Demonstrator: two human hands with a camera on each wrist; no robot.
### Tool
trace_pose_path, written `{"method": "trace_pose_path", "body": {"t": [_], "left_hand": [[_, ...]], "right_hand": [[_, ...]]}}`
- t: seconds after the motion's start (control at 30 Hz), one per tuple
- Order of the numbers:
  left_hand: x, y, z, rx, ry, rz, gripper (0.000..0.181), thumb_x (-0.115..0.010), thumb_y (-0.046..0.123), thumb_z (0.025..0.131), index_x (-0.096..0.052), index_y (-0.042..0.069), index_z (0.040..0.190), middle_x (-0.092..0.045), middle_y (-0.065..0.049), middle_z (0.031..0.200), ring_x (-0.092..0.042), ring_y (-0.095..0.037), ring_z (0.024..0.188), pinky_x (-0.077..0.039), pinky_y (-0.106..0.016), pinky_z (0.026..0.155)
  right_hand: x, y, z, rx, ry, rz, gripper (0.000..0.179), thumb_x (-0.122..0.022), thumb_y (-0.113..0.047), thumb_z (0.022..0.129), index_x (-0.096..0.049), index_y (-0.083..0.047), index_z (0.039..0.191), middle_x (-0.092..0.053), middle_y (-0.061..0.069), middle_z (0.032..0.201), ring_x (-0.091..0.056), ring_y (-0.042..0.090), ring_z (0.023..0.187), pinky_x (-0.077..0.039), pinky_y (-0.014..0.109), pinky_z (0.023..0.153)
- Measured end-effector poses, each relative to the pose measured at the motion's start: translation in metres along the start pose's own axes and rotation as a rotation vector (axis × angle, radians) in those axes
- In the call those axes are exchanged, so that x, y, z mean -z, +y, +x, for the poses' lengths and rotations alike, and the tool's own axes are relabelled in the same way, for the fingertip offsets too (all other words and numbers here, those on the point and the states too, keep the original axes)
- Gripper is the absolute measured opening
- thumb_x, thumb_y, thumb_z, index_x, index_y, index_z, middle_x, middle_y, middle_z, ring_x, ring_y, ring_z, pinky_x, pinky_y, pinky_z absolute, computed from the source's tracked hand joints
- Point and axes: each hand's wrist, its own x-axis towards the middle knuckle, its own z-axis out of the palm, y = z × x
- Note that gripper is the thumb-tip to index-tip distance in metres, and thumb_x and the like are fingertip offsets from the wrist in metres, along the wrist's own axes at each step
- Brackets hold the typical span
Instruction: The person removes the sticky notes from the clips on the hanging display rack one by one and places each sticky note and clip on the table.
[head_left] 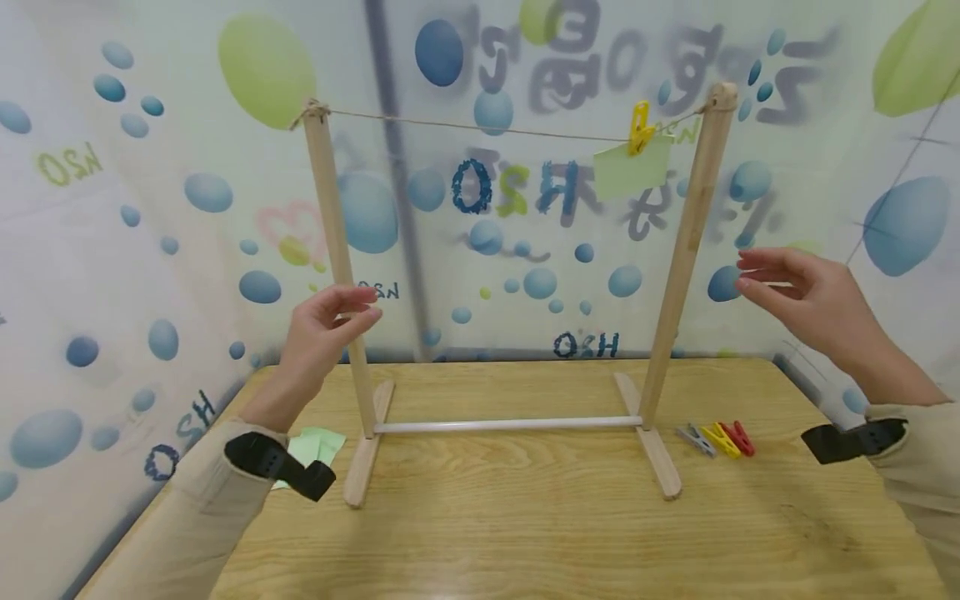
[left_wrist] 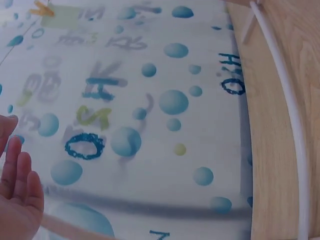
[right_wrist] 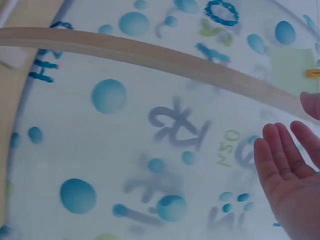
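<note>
In the head view my left hand (head_left: 326, 321) is raised beside the left post of a wooden frame (head_left: 335, 225), fingers loosely bent and nothing held. To the right of the other post my right hand (head_left: 813, 300) hovers in the same relaxed way, also holding nothing. A string (head_left: 465, 126) runs between the post tops. From its right part hangs a pale green paper (head_left: 630, 171), gripped by a yellow clothespin (head_left: 640, 129). In the right wrist view the paper (right_wrist: 291, 70) shows beyond the fingertips of the right hand (right_wrist: 295, 175).
Grey, yellow and red clothespins (head_left: 720, 439) lie on the wooden table (head_left: 510, 517) right of the frame. Green papers (head_left: 315, 447) lie at the left, partly behind the left wrist. A white rod (head_left: 510, 425) joins the frame's feet. A patterned curtain (head_left: 480, 267) hangs behind.
</note>
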Motion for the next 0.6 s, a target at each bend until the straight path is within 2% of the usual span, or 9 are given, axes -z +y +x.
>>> {"method": "trace_pose_path", "body": {"t": [0.13, 0.23, 0.37, 0.6], "left_hand": [[-0.021, 0.013, 0.014, -0.017, -0.063, 0.042, 0.026, -0.063, 0.018, 0.085, -0.06, 0.004, 0.107, -0.06, -0.001, 0.098, -0.055, -0.01, 0.087, -0.046, -0.019, 0.073], [-0.035, 0.02, 0.024, -0.051, -0.077, 0.082, 0.028, -0.063, 0.017, 0.085, -0.059, 0.0, 0.107, -0.06, -0.009, 0.1, -0.055, -0.01, 0.087, -0.046, -0.021, 0.074], [-0.053, 0.028, 0.038, -0.084, -0.079, 0.09, 0.027, -0.063, 0.016, 0.085, -0.06, 0.001, 0.107, -0.06, -0.009, 0.101, -0.055, -0.012, 0.087, -0.046, -0.023, 0.075], [-0.085, 0.043, 0.061, -0.103, -0.122, 0.093, 0.028, -0.063, 0.018, 0.085, -0.06, 0.004, 0.109, -0.06, -0.01, 0.103, -0.055, -0.016, 0.089, -0.045, -0.029, 0.076]], "right_hand": [[0.008, -0.016, 0.011, 0.029, 0.017, 0.008, 0.039, -0.059, -0.02, 0.088, -0.051, -0.008, 0.124, -0.051, -0.025, 0.102, -0.05, -0.013, 0.084, -0.039, 0.002, 0.067], [0.012, -0.027, 0.018, 0.059, 0.019, 0.01, 0.038, -0.059, -0.019, 0.088, -0.052, -0.008, 0.124, -0.051, -0.025, 0.101, -0.051, -0.013, 0.084, -0.039, 0.002, 0.067], [0.016, -0.043, 0.03, 0.115, 0.034, 0.029, 0.037, -0.059, -0.017, 0.087, -0.053, -0.009, 0.123, -0.053, -0.021, 0.103, -0.052, -0.011, 0.085, -0.039, 0.002, 0.068], [0.02, -0.073, 0.053, 0.196, 0.059, 0.082, 0.037, -0.059, -0.014, 0.087, -0.053, -0.005, 0.122, -0.056, -0.013, 0.103, -0.053, -0.004, 0.089, -0.041, 0.004, 0.071]]}}
